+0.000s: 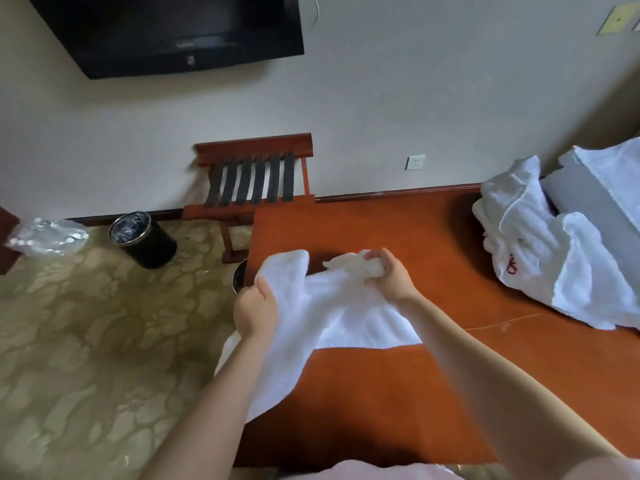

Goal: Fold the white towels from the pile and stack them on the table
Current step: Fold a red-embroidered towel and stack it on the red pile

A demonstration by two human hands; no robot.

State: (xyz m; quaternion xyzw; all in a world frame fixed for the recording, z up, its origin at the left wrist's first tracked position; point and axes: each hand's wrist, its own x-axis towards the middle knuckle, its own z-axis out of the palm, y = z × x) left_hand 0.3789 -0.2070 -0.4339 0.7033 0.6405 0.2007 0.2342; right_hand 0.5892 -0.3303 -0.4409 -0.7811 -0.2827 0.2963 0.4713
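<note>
Both bare forearms are reaching over the wooden surface (398, 393). Left hand (255, 311) is gripping the white towel (332, 306) at its left edge; right hand (389, 275) is bunching its far corner. Farther right, the pile (540, 251) is lying on the surface.

Black TV (166, 32) on wall, high above-left of fingers (266, 289). Wooden luggage rack (254, 181), dark straps, beyond fingers against wall. Black waste bin (143, 239) on patterned carpet (86, 341), left of fingers; crumpled clear plastic bag (46, 235) further left. White wall socket (415, 162) beyond, right.
</note>
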